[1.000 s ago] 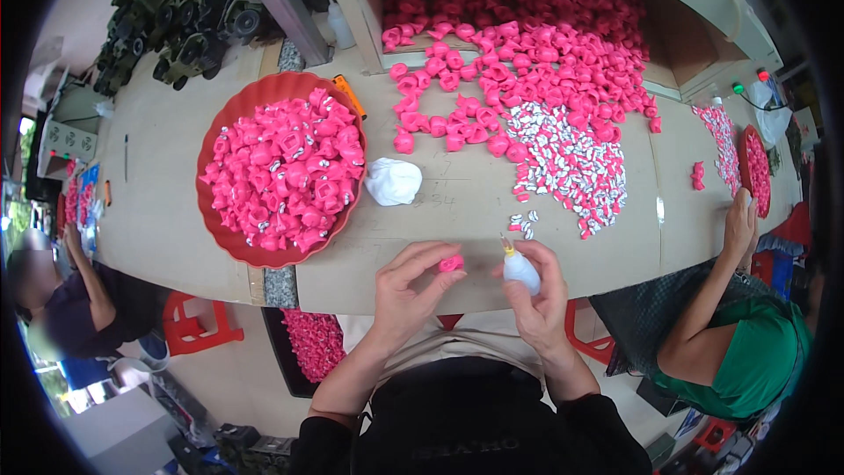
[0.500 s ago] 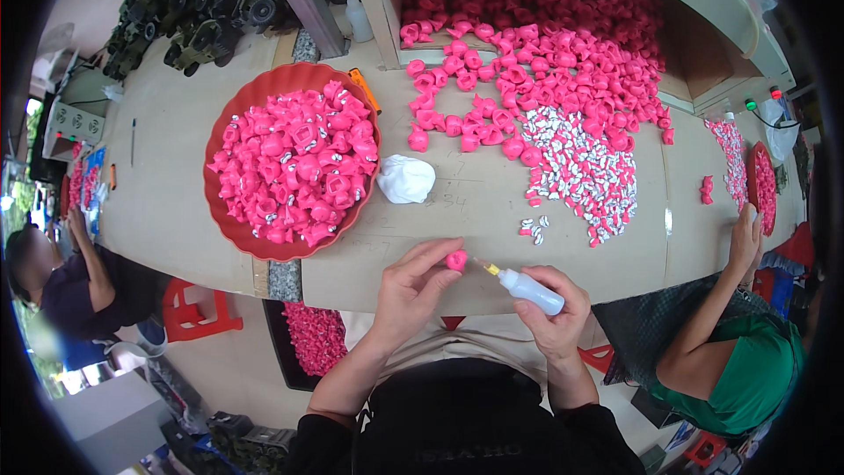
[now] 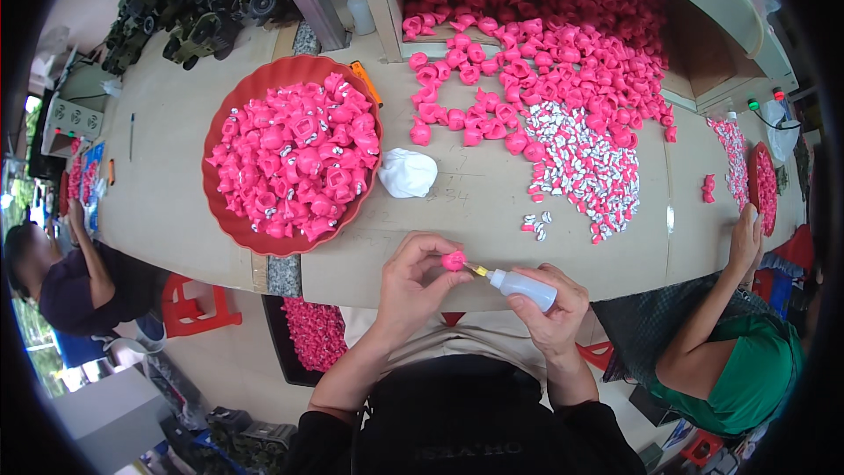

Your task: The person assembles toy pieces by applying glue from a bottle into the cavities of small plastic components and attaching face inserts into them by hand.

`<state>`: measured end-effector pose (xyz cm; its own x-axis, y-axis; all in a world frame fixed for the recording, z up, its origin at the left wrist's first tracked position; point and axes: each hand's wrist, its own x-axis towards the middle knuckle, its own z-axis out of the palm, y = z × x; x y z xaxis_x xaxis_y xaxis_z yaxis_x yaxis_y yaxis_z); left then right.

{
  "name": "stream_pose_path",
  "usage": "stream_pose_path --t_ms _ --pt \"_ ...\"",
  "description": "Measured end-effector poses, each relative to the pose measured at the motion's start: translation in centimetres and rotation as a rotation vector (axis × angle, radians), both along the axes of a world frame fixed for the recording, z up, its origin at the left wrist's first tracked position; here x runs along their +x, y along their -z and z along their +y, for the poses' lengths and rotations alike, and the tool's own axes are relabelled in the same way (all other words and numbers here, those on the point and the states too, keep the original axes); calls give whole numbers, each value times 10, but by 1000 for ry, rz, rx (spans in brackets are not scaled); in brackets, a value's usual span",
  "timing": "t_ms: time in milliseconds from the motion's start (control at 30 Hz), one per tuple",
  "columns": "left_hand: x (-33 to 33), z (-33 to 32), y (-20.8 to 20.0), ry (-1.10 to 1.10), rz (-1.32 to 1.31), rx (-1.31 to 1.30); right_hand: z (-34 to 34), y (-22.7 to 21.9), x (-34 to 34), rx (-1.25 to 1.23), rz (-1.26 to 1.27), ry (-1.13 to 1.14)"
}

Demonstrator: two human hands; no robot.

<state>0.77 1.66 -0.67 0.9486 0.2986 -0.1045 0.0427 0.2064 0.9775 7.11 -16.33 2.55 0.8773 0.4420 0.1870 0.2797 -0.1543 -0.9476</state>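
Between the thumb and fingers of my left hand (image 3: 415,280) is a small hollow pink plastic piece (image 3: 454,261). My right hand (image 3: 554,306) grips a translucent squeeze bottle (image 3: 526,290) with a yellow collar and a thin needle tip. That tip points left and meets the pink piece, or nearly so; I cannot tell if it touches. Ahead of my left hand lies a crumpled white cloth (image 3: 408,174). Small white-and-pink pieces (image 3: 585,172) are heaped beyond my right hand, with larger pink pieces (image 3: 563,62) behind them.
A red scalloped bowl (image 3: 214,198) of pink pieces stands left, an orange cutter (image 3: 366,84) beside it. Below the table edge sits a black bin (image 3: 286,352) of pink parts. Co-workers sit at left (image 3: 79,286) and right (image 3: 734,369). Green toy vehicles (image 3: 202,0) are piled far left.
The squeeze bottle has moved slightly left, bringing its needle tip up to the pink piece. My left hand has barely shifted.
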Motion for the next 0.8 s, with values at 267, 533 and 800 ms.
stream_pose_path --t_ms 267,533,800 --pt "0 0 0 -2 0 -16 3 0 0 -13 5 -16" --pt "0 0 0 -8 -24 25 4 0 0 -23 13 -22" --pt "1 -2 -1 -35 -39 14 2 -2 -2 -38 17 -27"
